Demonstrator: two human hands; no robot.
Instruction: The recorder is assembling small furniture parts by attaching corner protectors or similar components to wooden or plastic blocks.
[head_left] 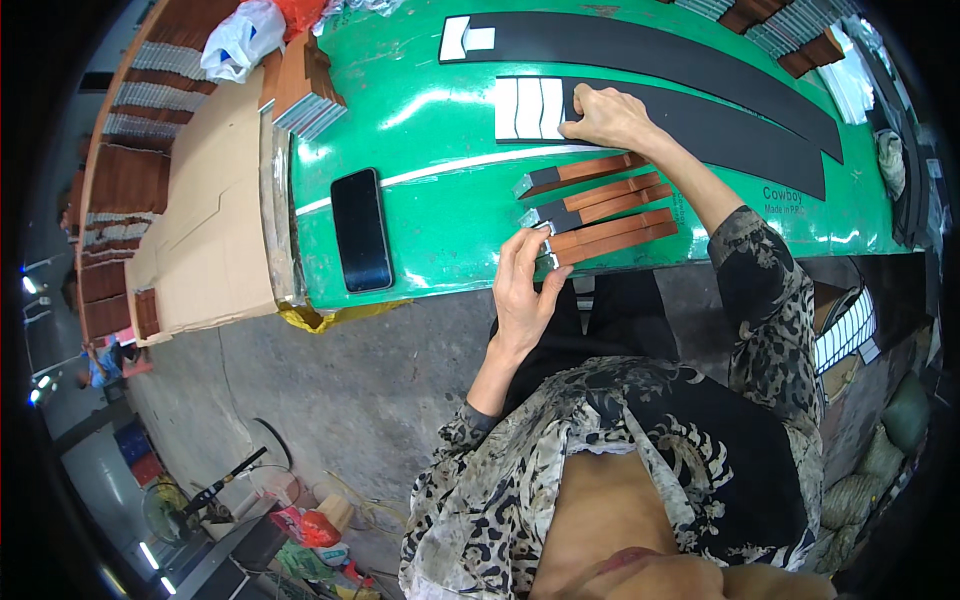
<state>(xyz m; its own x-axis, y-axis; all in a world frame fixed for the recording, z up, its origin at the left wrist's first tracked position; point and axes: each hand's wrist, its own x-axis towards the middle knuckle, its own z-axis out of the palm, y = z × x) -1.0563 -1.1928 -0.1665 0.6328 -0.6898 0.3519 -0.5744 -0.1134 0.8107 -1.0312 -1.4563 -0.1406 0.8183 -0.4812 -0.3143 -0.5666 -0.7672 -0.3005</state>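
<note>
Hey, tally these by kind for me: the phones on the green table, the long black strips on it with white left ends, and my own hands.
Phone: 1
Long black strips: 2
Hands, left hand and right hand: 2
Total: 5

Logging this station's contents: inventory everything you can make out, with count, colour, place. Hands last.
Table: one, green, centre
Long strips: two, black, far side of table
White pieces: several, white, left end of nearer strip
Slim bundles: about three, brown with dark ends, near edge
Phone: one, black, table's left
Cardboard: count unclear, tan, left of table
Stacked pieces: many, brown and grey, far left, upper left, top right
Plastic bag: one, white, upper left
Floor: one, grey, below
Clutter at lower left: uncountable, mixed
Left hand: one, at nearest bundle's left end
Right hand: one, on nearer strip beside white pieces
</note>
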